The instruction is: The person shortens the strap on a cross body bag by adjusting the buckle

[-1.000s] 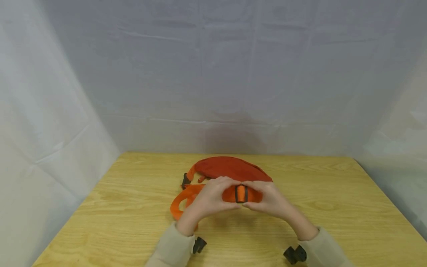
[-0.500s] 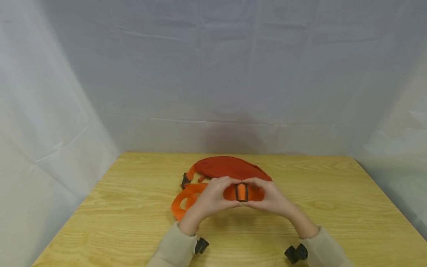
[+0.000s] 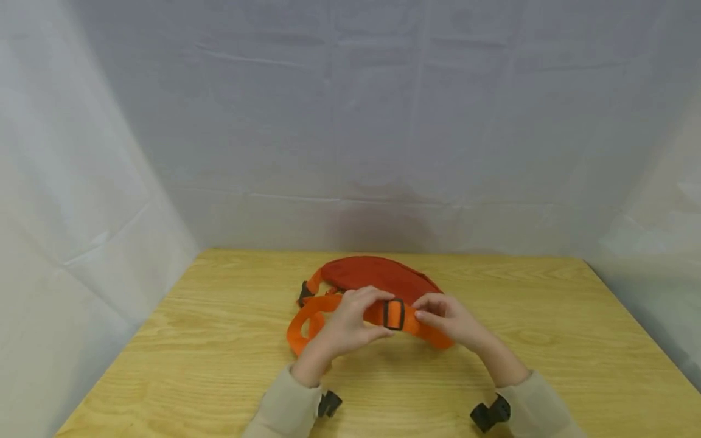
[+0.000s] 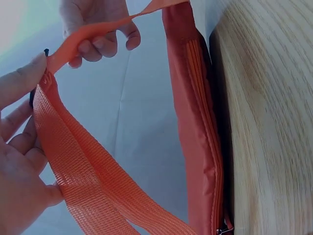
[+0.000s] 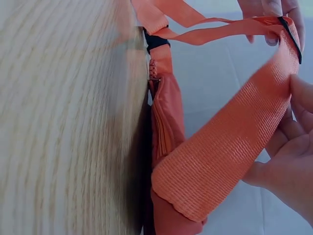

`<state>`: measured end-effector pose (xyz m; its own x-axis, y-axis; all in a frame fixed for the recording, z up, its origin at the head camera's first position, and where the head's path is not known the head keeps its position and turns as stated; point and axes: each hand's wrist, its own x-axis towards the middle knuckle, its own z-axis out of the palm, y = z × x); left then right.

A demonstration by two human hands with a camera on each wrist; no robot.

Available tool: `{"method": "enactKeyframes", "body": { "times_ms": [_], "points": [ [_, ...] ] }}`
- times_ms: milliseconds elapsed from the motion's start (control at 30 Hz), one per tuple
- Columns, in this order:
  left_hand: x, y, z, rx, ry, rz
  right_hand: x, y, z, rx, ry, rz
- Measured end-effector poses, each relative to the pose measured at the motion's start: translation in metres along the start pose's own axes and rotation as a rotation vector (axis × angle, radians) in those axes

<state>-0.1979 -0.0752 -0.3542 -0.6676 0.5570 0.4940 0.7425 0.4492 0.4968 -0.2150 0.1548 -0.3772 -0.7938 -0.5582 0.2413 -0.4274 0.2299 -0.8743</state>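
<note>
Two hands are holding one orange strap (image 4: 78,152) and its one black slider (image 3: 386,314), in front of one red bag (image 3: 378,274). The left hand (image 3: 350,322) pinches the slider between thumb and fingers, at its upper and lower edges. The right hand (image 3: 451,320) pinches the strap just beside the slider. One black clip (image 3: 304,293) is on the strap near the bag's left end. The bag, the only container, lies on one wooden table (image 3: 547,340). It has a zip (image 4: 210,142) along its side; what is inside, I cannot tell.
</note>
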Motion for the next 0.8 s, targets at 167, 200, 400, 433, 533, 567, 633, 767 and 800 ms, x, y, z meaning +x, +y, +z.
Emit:
{"method": "enactKeyframes", "body": {
  "times_ms": [167, 200, 400, 433, 533, 567, 633, 767, 800],
  "points": [
    [-0.0001, -0.0005, 0.0008, -0.018, 0.001, 0.015, -0.0018, -0.0036, -0.0011, 0.081, 0.037, 0.015],
    [-0.0002, -0.0008, 0.0011, -0.019, 0.003, 0.021, -0.0020, -0.0042, -0.0011, 0.094, 0.045, 0.017],
    [-0.0004, -0.0008, 0.0020, -0.033, 0.022, 0.042, -0.0007, -0.0072, -0.0005, 0.111, 0.081, 0.027],
    [-0.0004, -0.0009, 0.0022, -0.034, 0.024, 0.043, -0.0005, -0.0076, -0.0004, 0.112, 0.083, 0.027],
    [-0.0004, -0.0015, 0.0035, -0.035, 0.024, 0.049, 0.0000, -0.0082, 0.0000, 0.120, 0.077, 0.022],
    [-0.0004, -0.0018, 0.0039, -0.033, 0.024, 0.051, 0.0001, -0.0084, 0.0001, 0.125, 0.075, 0.016],
    [-0.0002, -0.0022, 0.0046, -0.031, 0.024, 0.057, 0.0002, -0.0086, 0.0002, 0.130, 0.071, 0.008],
    [0.0003, -0.0021, 0.0053, -0.029, 0.025, 0.068, 0.0007, -0.0089, 0.0005, 0.135, 0.067, -0.007],
    [0.0005, -0.0020, 0.0053, -0.030, 0.024, 0.071, 0.0008, -0.0089, 0.0005, 0.135, 0.065, -0.010]
  ]
}}
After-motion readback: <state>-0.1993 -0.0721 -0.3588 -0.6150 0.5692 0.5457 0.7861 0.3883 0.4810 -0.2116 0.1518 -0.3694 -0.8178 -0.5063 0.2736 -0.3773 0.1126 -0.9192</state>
